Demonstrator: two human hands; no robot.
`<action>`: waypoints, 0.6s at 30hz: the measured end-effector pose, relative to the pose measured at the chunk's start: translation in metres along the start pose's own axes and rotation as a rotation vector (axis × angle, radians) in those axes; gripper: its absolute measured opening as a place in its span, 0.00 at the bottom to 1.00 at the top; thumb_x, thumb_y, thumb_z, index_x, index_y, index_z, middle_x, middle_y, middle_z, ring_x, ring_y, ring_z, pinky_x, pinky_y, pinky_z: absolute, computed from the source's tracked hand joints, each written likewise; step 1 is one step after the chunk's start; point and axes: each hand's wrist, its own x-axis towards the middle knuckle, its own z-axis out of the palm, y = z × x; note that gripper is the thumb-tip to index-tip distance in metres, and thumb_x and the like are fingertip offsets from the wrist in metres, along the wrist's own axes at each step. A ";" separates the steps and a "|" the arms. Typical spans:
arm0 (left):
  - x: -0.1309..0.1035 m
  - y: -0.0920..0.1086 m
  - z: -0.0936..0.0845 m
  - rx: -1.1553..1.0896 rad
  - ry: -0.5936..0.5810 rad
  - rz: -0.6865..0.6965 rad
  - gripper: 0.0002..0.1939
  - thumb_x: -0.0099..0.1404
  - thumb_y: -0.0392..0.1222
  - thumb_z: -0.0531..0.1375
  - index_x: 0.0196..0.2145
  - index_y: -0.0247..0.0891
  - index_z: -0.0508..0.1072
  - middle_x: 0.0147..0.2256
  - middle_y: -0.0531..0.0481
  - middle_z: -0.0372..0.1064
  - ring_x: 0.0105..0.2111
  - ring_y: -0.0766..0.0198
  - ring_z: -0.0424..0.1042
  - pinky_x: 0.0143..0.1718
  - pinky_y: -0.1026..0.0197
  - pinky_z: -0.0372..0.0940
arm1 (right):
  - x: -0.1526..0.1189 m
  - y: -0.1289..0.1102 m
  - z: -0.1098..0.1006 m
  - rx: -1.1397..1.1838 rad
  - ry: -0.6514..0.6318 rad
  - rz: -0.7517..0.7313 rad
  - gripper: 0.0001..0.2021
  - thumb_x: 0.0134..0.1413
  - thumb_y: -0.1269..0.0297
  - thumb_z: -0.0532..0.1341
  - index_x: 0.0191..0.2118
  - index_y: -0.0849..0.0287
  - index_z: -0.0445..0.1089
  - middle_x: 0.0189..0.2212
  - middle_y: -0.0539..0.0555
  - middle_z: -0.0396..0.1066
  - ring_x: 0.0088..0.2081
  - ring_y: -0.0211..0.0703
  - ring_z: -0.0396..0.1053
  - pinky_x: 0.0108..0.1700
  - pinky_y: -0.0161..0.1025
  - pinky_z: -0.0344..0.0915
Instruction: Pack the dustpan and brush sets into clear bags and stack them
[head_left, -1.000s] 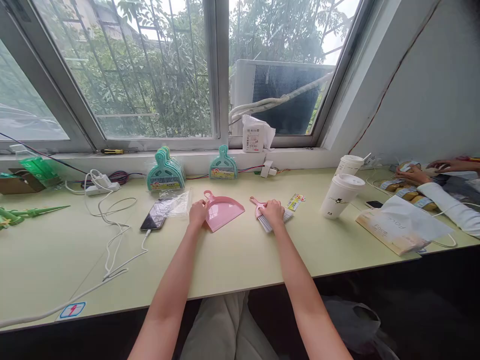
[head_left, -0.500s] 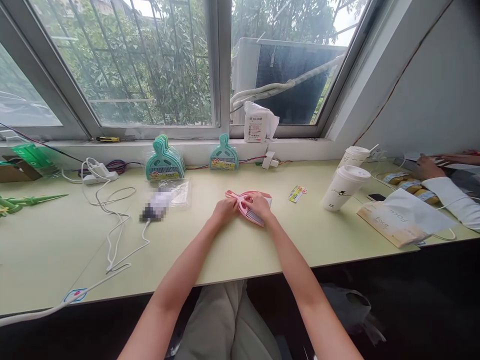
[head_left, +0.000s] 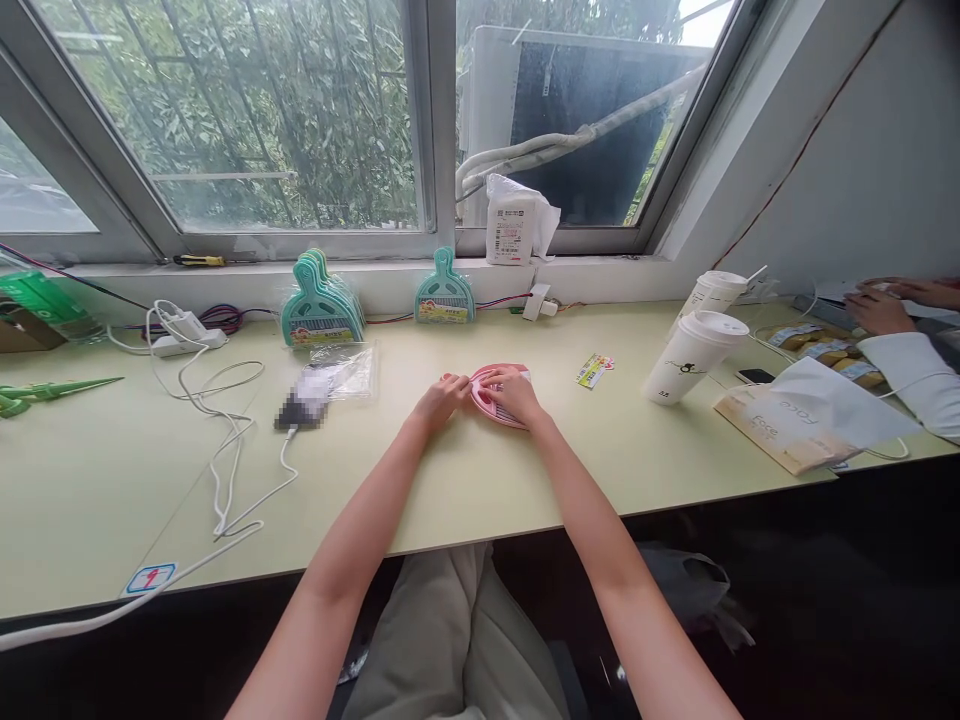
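A small pink dustpan with a brush (head_left: pixel 489 408) lies on the table in front of me, its handle end toward the left. My left hand (head_left: pixel 442 398) is closed around the handle end, hiding most of it. Over the dustpan's upper face lies my right hand (head_left: pixel 513 392), fingers bent and gripping the brush part; exactly what the fingertips press is hidden. Pale bristles show below the right hand. To the right of the hands is a yellow printed card (head_left: pixel 595 371). Teal dustpan-and-brush sets (head_left: pixel 321 305) stand stacked at the back left, and another teal set (head_left: pixel 445 290) leans by the sill.
A clear plastic bag (head_left: pixel 352 372) and a blurred dark object (head_left: pixel 300 400) with a white cable lie to the left. At right stand paper cups (head_left: pixel 694 358) and a tissue pack (head_left: pixel 795 420). Another person's hands (head_left: pixel 885 305) are at far right. A power strip (head_left: pixel 187 342) sits at left.
The pink dustpan has turned from slanting to nearly level, its handle end slightly lower and to the left. Both hands stay on it. The camera view has tipped a little downward.
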 end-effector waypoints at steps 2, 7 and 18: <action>0.003 0.004 -0.001 0.030 -0.049 -0.038 0.18 0.64 0.24 0.47 0.45 0.32 0.71 0.43 0.39 0.68 0.41 0.58 0.69 0.36 0.59 0.62 | 0.001 -0.001 0.000 -0.044 -0.008 0.012 0.08 0.57 0.60 0.62 0.39 0.52 0.78 0.43 0.53 0.75 0.47 0.45 0.69 0.49 0.41 0.64; 0.008 0.008 -0.005 0.030 -0.150 -0.084 0.18 0.63 0.23 0.47 0.44 0.31 0.71 0.42 0.39 0.68 0.39 0.57 0.70 0.33 0.60 0.62 | 0.003 -0.004 -0.001 -0.156 -0.055 0.024 0.09 0.58 0.58 0.61 0.40 0.51 0.78 0.45 0.51 0.74 0.43 0.44 0.72 0.45 0.40 0.64; 0.008 0.009 0.008 -0.181 -0.085 -0.186 0.15 0.63 0.25 0.48 0.39 0.33 0.72 0.40 0.38 0.68 0.40 0.55 0.71 0.39 0.57 0.65 | 0.004 -0.014 -0.006 -0.254 -0.109 0.037 0.09 0.57 0.60 0.59 0.37 0.53 0.77 0.46 0.53 0.74 0.39 0.44 0.72 0.38 0.37 0.63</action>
